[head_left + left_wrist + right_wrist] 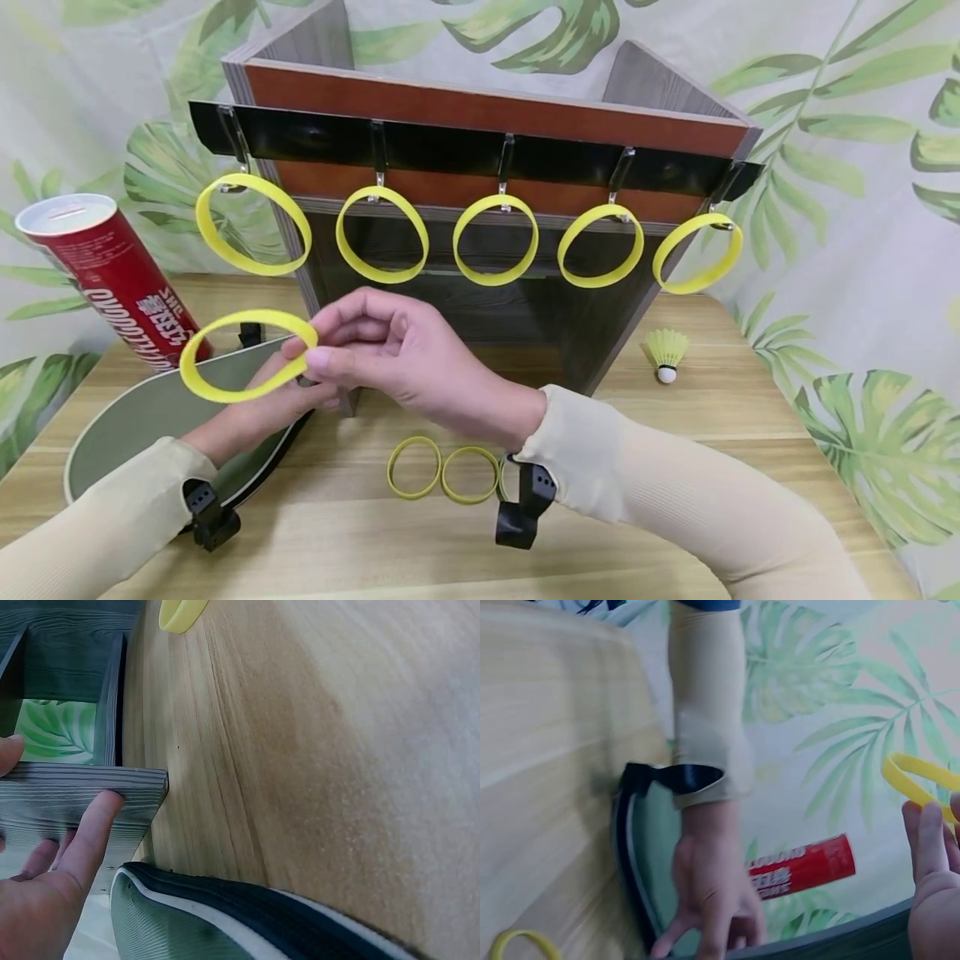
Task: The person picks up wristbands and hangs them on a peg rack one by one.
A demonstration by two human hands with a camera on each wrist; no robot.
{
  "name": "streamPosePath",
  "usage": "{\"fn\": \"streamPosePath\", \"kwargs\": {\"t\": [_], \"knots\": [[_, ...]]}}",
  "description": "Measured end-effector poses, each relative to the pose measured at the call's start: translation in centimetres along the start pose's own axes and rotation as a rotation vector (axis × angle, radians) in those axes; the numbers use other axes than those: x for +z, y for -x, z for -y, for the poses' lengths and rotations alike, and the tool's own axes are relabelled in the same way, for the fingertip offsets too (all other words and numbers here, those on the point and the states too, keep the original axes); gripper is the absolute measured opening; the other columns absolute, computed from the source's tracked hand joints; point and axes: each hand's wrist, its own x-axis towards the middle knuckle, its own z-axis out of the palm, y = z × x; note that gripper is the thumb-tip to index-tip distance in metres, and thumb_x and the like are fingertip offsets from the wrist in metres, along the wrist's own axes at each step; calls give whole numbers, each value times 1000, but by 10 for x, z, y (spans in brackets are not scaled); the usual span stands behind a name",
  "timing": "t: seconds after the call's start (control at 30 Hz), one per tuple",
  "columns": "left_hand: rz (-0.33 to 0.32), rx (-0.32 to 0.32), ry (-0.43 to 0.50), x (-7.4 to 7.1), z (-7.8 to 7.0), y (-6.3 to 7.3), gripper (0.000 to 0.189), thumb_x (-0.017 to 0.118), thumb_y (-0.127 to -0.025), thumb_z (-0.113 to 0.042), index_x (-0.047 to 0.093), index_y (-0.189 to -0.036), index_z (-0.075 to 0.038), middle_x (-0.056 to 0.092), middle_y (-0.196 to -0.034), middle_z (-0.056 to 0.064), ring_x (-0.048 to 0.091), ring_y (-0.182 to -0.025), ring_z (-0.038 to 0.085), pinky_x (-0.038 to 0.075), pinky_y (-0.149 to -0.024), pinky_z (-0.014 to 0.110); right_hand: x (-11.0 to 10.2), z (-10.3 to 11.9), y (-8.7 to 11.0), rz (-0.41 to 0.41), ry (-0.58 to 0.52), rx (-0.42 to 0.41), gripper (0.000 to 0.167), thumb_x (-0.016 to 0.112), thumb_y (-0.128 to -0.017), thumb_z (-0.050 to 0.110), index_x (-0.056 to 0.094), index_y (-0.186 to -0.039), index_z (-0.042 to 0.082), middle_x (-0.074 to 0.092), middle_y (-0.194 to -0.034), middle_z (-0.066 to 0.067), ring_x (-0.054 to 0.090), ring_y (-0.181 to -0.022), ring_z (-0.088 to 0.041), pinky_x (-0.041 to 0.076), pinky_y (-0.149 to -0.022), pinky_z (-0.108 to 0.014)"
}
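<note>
My right hand (420, 358) pinches a yellow wristband (247, 316) between thumb and fingertips, holding it tilted in front of the shelf's left side. Behind it, partly hidden in the head view, my left hand (258, 421) grips the lower front edge of the shelf's grey side panel (67, 776). Its thumb shows on the inner side and its fingers on the outer. Several yellow wristbands, among them the middle one (496, 280), hang one per hook from a black strip (442, 142) across the shelf front.
Two more yellow wristbands (415, 439) lie on the table (360, 542), with another ring partly behind the right wrist camera. A green zip case (142, 442) lies under the left arm. Behind it leans a red tube (123, 267). A yellow shuttlecock (666, 354) sits at the right.
</note>
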Motion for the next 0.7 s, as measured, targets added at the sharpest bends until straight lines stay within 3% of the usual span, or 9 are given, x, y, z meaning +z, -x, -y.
{"fn": "streamPosePath", "kwargs": {"t": [0.2,0.33,0.4,0.47,0.6,0.7], "knots": [[-37,20,-57,2,-3,-3,52,76,-97,-14,52,-144,-12,62,-128,-7,63,-116,8,67,-81,31,7,15,-7,-61,-102,-117,22,60,-101,-7,57,-123,-5,63,-133,-36,71,-101,-8,59,-94,-20],[-24,1,-54,2,-3,-3,55,75,-98,-16,50,-147,-7,62,-128,4,65,-113,10,67,-80,30,12,22,-14,-108,-180,-181,22,57,-102,-9,54,-124,-5,60,-139,-36,68,-122,-41,59,-106,-31],[-18,4,-46,2,-3,-3,55,75,-98,-15,50,-147,-7,61,-129,9,65,-111,10,67,-80,31,15,23,-17,-134,-211,-196,20,56,-103,-9,53,-122,-3,59,-140,-37,63,-126,-48,57,-109,-35],[-14,3,-45,1,-4,-2,56,74,-99,-15,49,-148,-8,60,-130,11,64,-110,8,67,-80,30,18,24,-20,-160,-240,-205,19,56,-103,-9,54,-120,-1,59,-140,-38,68,-121,-41,57,-110,-37],[-8,6,-36,0,-4,-1,56,73,-99,-14,49,-149,-8,62,-128,11,64,-108,6,67,-81,31,21,25,-26,-223,-277,-206,18,57,-102,-8,55,-116,3,59,-138,-38,73,-98,-10,56,-110,-40],[-11,10,-31,0,-3,0,56,73,-99,-13,48,-149,-7,63,-125,7,65,-107,6,67,-80,31,23,24,-29,-259,-287,-198,19,58,-102,-9,56,-117,2,59,-137,-39,74,-99,-15,56,-110,-43]]}}
